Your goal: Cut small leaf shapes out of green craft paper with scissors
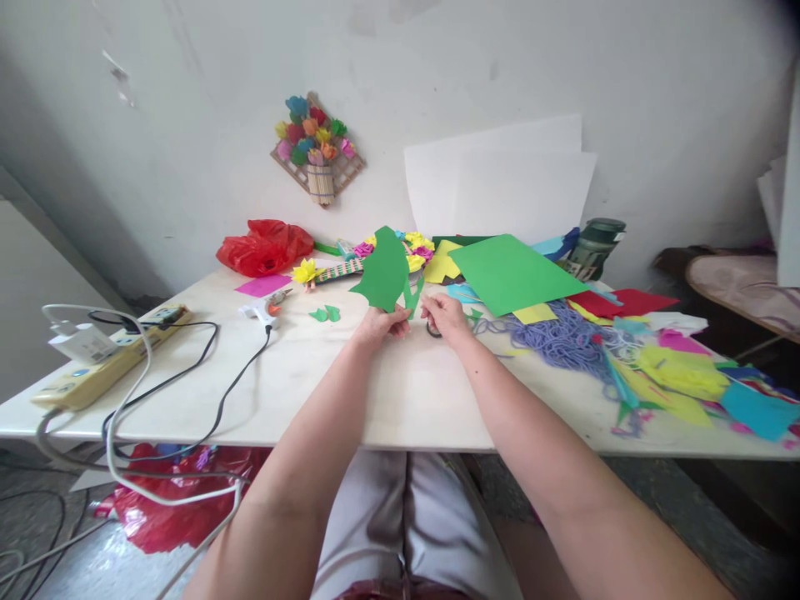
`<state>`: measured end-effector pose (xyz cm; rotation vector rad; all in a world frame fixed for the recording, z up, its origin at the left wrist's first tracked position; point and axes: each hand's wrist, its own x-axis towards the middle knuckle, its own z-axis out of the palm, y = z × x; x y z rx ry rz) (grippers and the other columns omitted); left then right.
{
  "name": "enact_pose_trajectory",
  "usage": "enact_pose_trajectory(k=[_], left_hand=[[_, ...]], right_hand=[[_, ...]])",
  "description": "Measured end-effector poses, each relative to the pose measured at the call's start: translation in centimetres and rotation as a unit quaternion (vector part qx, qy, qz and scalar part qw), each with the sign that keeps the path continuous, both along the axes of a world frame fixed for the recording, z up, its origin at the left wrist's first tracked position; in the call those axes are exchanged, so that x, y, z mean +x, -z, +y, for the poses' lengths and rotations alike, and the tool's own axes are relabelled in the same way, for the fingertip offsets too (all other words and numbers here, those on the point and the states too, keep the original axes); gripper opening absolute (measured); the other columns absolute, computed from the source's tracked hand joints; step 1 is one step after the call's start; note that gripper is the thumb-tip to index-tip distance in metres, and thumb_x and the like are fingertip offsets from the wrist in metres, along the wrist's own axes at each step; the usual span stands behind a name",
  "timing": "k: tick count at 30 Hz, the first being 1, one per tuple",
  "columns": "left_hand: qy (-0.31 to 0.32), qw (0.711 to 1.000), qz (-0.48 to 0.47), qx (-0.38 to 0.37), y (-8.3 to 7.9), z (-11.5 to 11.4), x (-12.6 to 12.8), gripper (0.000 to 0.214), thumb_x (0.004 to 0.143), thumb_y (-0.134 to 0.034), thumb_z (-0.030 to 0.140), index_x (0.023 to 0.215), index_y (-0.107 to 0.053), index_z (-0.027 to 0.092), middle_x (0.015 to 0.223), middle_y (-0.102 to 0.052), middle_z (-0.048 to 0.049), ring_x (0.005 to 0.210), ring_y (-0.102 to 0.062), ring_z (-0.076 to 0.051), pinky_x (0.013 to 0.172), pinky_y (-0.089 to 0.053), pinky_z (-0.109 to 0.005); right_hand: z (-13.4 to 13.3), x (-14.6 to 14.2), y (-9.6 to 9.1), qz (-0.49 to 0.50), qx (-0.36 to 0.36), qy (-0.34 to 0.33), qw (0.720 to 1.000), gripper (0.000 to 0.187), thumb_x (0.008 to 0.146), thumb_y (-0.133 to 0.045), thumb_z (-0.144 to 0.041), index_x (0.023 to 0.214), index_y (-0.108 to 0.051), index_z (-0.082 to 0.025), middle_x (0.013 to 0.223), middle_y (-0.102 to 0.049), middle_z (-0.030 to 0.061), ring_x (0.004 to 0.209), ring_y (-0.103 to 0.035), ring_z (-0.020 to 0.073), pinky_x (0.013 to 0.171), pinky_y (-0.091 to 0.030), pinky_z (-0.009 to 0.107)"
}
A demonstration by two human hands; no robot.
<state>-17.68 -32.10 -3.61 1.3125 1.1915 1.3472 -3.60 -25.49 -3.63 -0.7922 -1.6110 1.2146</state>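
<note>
My left hand (382,323) is closed on the lower edge of a piece of green paper (382,271), held upright with a jagged, cut outline. A narrow green strip hangs off its right side, close to my right hand (447,315). The fingers of that hand are bent round scissors (433,332), of which only a dark handle loop shows below them; the blades are hidden. Small green leaf-shaped cutouts (325,313) lie on the table left of my hands. Behind the held paper are yellow and pink paper flowers (363,249) on a striped woven piece (341,270).
A large green sheet (516,273), purple yarn (566,337) and coloured scraps cover the right side. At left are a glue gun (262,310), its cord, a power strip (103,367) and a red plastic bag (266,247). A dark bottle (597,248) stands at the back right.
</note>
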Motion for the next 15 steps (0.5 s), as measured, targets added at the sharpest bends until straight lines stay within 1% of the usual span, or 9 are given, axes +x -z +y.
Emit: enact_pose_trajectory(k=[2, 4, 7, 10, 13, 15], left_hand=[[-0.024, 1.000, -0.007, 0.010, 0.0, 0.2, -0.2, 0.031, 0.065, -0.064, 0.041, 0.058, -0.052, 0.013, 0.051, -0.057, -0.0015, 0.039, -0.046, -0.007, 0.040, -0.034, -0.020], [-0.044, 0.999, -0.017, 0.015, 0.0, 0.2, -0.3, 0.029, 0.065, -0.064, 0.040, 0.058, -0.052, 0.014, 0.051, -0.056, -0.0005, 0.039, -0.045, -0.007, 0.041, -0.034, -0.021], [-0.063, 0.998, -0.020, 0.018, 0.0, 0.2, -0.3, 0.028, 0.064, -0.065, 0.039, 0.058, -0.052, 0.015, 0.051, -0.055, 0.0006, 0.040, -0.044, -0.007, 0.044, -0.036, -0.022], [-0.053, 0.998, -0.013, 0.025, 0.1, 0.1, -0.3, 0.029, 0.065, -0.064, 0.040, 0.059, -0.052, 0.015, 0.053, -0.055, 0.0011, 0.043, -0.045, -0.007, 0.047, -0.037, -0.022], [-0.018, 0.999, -0.008, 0.027, 0.0, 0.0, -0.2, 0.030, 0.066, -0.063, 0.041, 0.063, -0.050, 0.015, 0.057, -0.056, 0.0008, 0.045, -0.047, -0.007, 0.049, -0.039, -0.022], [0.013, 1.000, -0.003, 0.017, -0.1, -0.1, -0.1, 0.030, 0.066, -0.064, 0.040, 0.065, -0.049, 0.015, 0.058, -0.057, 0.0000, 0.046, -0.049, -0.008, 0.050, -0.040, -0.022]], right_hand=[[0.0, -0.2, 0.2, -0.013, 0.020, 0.010, 1.000, 0.025, 0.066, -0.060, -0.041, 0.058, -0.054, -0.018, 0.042, -0.048, -0.0039, 0.033, -0.036, 0.0065, 0.032, -0.029, 0.019], [0.1, -0.4, 0.4, -0.009, 0.050, 0.012, 0.999, 0.017, 0.062, -0.063, -0.035, 0.064, -0.058, -0.018, 0.052, -0.057, -0.0018, 0.038, -0.041, 0.0072, 0.034, -0.032, 0.019], [0.0, -0.6, 0.4, -0.006, 0.068, 0.008, 0.998, 0.014, 0.061, -0.063, -0.030, 0.068, -0.061, -0.018, 0.061, -0.062, 0.0002, 0.043, -0.046, 0.0085, 0.036, -0.034, 0.019], [-0.5, -0.5, 0.0, -0.019, 0.043, 0.004, 0.999, 0.015, 0.063, -0.061, -0.033, 0.065, -0.060, -0.018, 0.058, -0.060, -0.0001, 0.042, -0.044, 0.0082, 0.036, -0.034, 0.019], [-0.9, -0.1, -0.5, -0.017, 0.001, -0.016, 1.000, 0.022, 0.065, -0.061, -0.038, 0.062, -0.058, -0.017, 0.051, -0.055, -0.0013, 0.039, -0.041, 0.0071, 0.034, -0.033, 0.019], [-1.0, 0.1, -0.7, 0.012, -0.032, -0.030, 0.999, 0.026, 0.064, -0.062, -0.041, 0.058, -0.055, -0.017, 0.048, -0.052, -0.0022, 0.037, -0.038, 0.0058, 0.033, -0.031, 0.018]])
